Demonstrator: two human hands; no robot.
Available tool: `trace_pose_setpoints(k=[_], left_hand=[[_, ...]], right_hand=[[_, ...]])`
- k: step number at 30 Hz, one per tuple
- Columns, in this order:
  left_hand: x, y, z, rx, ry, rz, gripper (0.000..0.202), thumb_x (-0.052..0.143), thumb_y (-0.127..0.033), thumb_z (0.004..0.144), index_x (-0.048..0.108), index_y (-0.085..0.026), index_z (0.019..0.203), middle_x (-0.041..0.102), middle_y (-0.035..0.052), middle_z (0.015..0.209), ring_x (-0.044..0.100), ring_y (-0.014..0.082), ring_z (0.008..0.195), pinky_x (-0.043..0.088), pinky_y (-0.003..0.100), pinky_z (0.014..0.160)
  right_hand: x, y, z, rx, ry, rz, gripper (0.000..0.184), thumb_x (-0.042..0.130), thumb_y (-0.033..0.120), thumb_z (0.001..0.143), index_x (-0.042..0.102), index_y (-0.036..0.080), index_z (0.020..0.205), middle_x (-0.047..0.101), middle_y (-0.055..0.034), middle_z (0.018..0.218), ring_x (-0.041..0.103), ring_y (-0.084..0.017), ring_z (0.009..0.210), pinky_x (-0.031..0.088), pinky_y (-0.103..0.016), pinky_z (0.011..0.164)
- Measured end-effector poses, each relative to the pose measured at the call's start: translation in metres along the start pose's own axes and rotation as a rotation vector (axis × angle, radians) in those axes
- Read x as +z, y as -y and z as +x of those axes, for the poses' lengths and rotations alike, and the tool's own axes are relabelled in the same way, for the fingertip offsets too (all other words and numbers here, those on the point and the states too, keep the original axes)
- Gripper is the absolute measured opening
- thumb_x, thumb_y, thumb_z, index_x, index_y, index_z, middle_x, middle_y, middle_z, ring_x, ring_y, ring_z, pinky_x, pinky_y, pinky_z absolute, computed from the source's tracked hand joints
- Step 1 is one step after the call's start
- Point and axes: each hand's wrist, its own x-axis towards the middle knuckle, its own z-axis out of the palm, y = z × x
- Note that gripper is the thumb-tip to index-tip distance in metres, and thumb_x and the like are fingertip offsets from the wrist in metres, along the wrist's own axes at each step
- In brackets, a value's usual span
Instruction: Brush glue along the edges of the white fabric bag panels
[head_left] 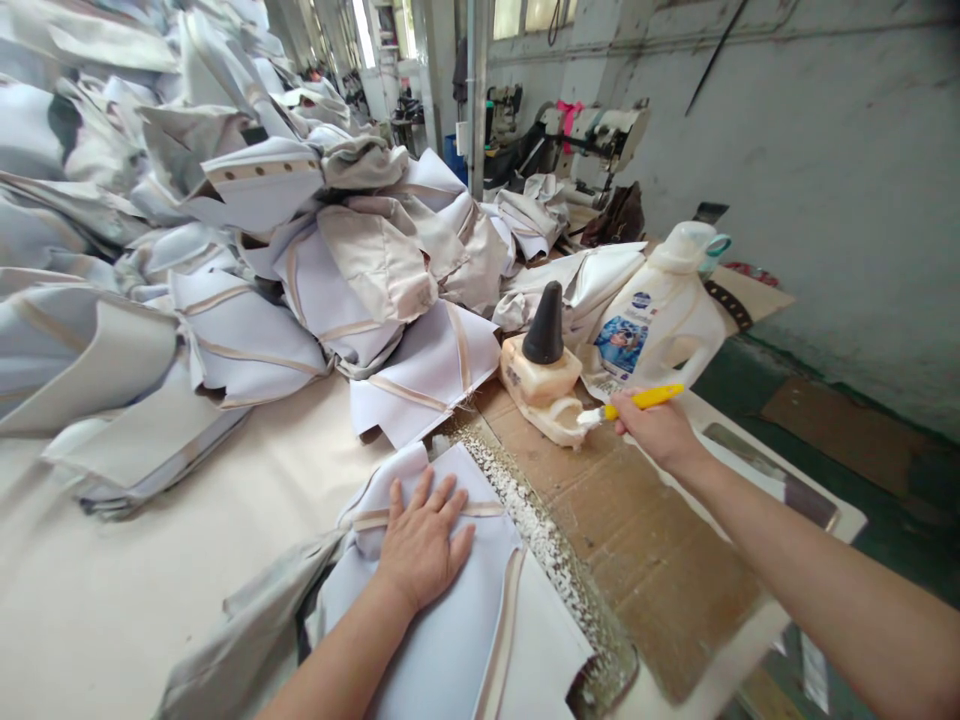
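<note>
My left hand (422, 540) lies flat, fingers spread, on a pale lilac fabric piece (450, 620) with beige strips at the table's near edge. My right hand (654, 428) is closed round a yellow-handled brush (637, 401). The brush's white bristle end touches the rim of a glue-crusted container (544, 392) that carries a black cone-shaped cap (544, 325). A white plastic jug (664, 315) with a blue label leans just behind the brush.
A big heap of similar lilac and beige fabric pieces (247, 230) covers the table's left and back. Glue-spattered cardboard (637, 540) lies under my right arm. Sewing machines (600, 135) stand further back beside a grey wall (825, 170).
</note>
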Motion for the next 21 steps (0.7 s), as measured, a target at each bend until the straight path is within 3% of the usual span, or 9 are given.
trace_pose_setpoints(k=[4,7,13,16,18,21], left_hand=[[0.001,0.000,-0.001,0.001,-0.006,0.004,0.046,0.029,-0.052,0.088,0.046,-0.035,0.127,0.039,-0.0040,0.140,0.019,0.0278,0.135,-0.005,0.059,0.106],[0.002,0.000,-0.001,-0.003,-0.006,0.011,0.046,0.029,-0.052,0.088,0.046,-0.035,0.127,0.039,-0.0039,0.140,0.019,0.0276,0.135,-0.005,0.059,0.106],[0.002,-0.001,-0.002,-0.003,-0.013,-0.007,0.045,0.031,-0.050,0.088,0.047,-0.032,0.127,0.040,-0.0025,0.139,0.019,0.0271,0.135,-0.009,0.056,0.106],[0.002,-0.001,-0.002,-0.002,-0.018,-0.013,0.046,0.032,-0.050,0.088,0.047,-0.031,0.127,0.041,-0.0018,0.139,0.019,0.0271,0.135,-0.008,0.056,0.107],[0.001,-0.001,-0.002,-0.002,-0.021,-0.012,0.046,0.032,-0.050,0.088,0.047,-0.031,0.127,0.041,-0.0015,0.139,0.019,0.0273,0.135,-0.007,0.056,0.107],[0.000,-0.002,-0.003,-0.008,-0.014,-0.012,0.046,0.033,-0.050,0.087,0.047,-0.031,0.127,0.041,-0.0012,0.139,0.018,0.0274,0.135,-0.006,0.057,0.107]], right_hand=[[-0.001,-0.002,-0.024,-0.189,0.246,0.133,0.027,0.055,0.044,0.074,0.062,0.020,0.082,0.064,-0.0009,0.075,0.058,-0.020,0.071,0.043,-0.027,0.064],[-0.007,-0.009,-0.040,-0.177,0.356,0.181,0.026,0.060,0.043,0.074,0.063,0.019,0.083,0.064,-0.0024,0.083,0.058,-0.020,0.076,0.044,-0.027,0.067],[-0.007,-0.014,-0.033,-0.109,0.210,0.272,0.032,0.056,0.047,0.080,0.059,0.018,0.069,0.059,-0.0014,0.063,0.055,-0.017,0.063,0.043,-0.025,0.062],[0.002,-0.015,-0.025,-0.065,0.141,0.329,0.031,0.054,0.048,0.081,0.059,0.017,0.078,0.061,-0.0019,0.067,0.057,-0.017,0.064,0.045,-0.026,0.063],[0.004,-0.014,-0.024,-0.005,0.138,0.302,0.030,0.056,0.046,0.078,0.060,0.017,0.085,0.064,-0.0028,0.070,0.059,-0.019,0.067,0.046,-0.027,0.064],[0.001,-0.013,-0.027,0.047,0.141,0.176,0.027,0.055,0.044,0.076,0.061,0.018,0.080,0.064,-0.0029,0.067,0.060,-0.020,0.067,0.046,-0.029,0.063]])
